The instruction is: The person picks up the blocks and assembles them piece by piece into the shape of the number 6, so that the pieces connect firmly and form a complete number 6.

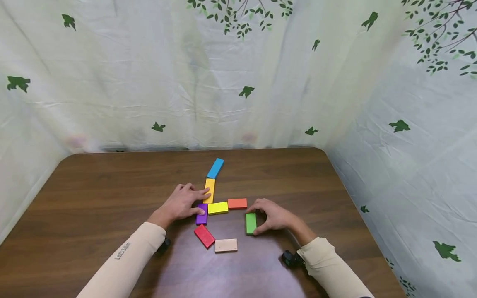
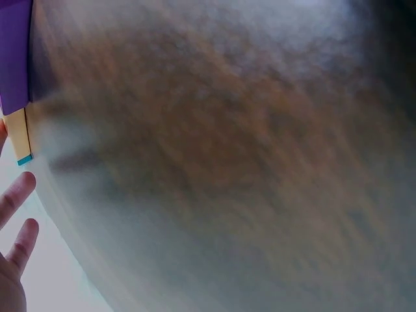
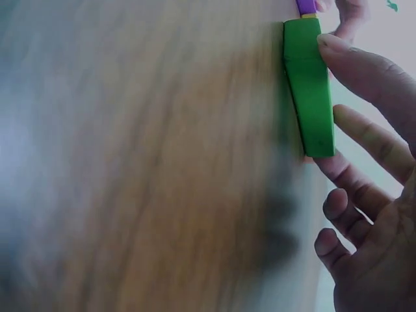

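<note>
At the right end of a shape of flat coloured blocks, my right hand holds a green block between thumb and fingertips, lengthwise. The right wrist view shows the same green block lying on the table against the thumb. My left hand rests with its fingers extended on an orange-yellow block, while its thumb touches a purple block. A yellow block and an orange-red block run from there toward the green one. In the left wrist view only part of the purple block shows.
A blue block lies tilted beyond the orange-yellow one. Nearer me are a slanted red block and a plain wooden block. The brown table ends at a pale curtain behind and at the right.
</note>
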`<state>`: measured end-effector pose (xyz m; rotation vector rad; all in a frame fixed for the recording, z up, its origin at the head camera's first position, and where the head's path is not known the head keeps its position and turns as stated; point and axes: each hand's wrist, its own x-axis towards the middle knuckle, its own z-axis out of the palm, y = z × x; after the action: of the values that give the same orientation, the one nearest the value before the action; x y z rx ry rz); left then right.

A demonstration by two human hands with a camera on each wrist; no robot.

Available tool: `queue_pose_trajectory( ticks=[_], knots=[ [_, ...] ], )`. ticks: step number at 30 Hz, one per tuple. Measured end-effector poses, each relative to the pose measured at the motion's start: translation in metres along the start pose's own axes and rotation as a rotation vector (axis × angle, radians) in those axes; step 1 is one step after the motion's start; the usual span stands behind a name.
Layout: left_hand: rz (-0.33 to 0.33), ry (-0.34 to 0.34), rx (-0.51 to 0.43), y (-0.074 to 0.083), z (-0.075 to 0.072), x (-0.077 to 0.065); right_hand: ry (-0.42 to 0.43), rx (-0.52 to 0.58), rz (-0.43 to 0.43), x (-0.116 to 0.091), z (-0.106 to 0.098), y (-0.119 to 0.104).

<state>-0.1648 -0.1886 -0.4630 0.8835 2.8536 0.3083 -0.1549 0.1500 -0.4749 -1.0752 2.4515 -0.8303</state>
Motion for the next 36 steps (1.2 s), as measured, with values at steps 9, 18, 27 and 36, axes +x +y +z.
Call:
queue_pose_trajectory(
  ticks=[9, 18, 27, 36],
  knots=[
    [-0.011, -0.007, 0.001, -0.001, -0.001, 0.001, -0.024, -0.009, 0.028, 0.005, 0.005, -0.01],
    [-0.004, -0.013, 0.008, -0.001, -0.001, 0.003, -0.019, -0.024, -0.011, 0.008, 0.009, -0.014],
    [-0.013, -0.016, -0.001, 0.001, -0.002, 0.002, -0.031, -0.035, 0.002, 0.008, 0.012, -0.019],
    [-0.025, -0.017, 0.004, 0.001, 0.0, 0.002, -0.044, -0.027, 0.016, 0.011, 0.015, -0.022]
  ],
)
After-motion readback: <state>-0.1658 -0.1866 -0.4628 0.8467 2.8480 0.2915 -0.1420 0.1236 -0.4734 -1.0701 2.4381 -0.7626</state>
